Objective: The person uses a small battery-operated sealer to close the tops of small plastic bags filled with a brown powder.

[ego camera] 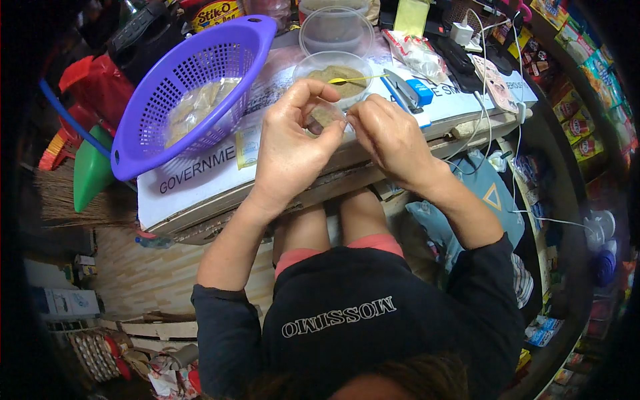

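Observation:
My left hand [295, 135] holds a small clear plastic bag [324, 119] with brownish powder in it, between curled thumb and fingers. The fingertips of my right hand [387, 132] are pinched together at the bag's right edge. Just beyond both hands stands a round clear plastic tub [310, 62] of the same brownish powder, with a yellow plastic spoon [350, 79] lying in it. To the left, a purple plastic colander [200, 145] holds several filled small clear bags [200, 110]. A blue stapler [400, 90] lies right of the tub.
A small blue box [420, 92] touches the stapler. A yellow packet [248, 147] lies beside the colander on the paper-covered table [175, 205]. Behind the tub stand clear containers [336, 31]. At the right are a phone in a pink case [495, 85] and white cables [487, 125].

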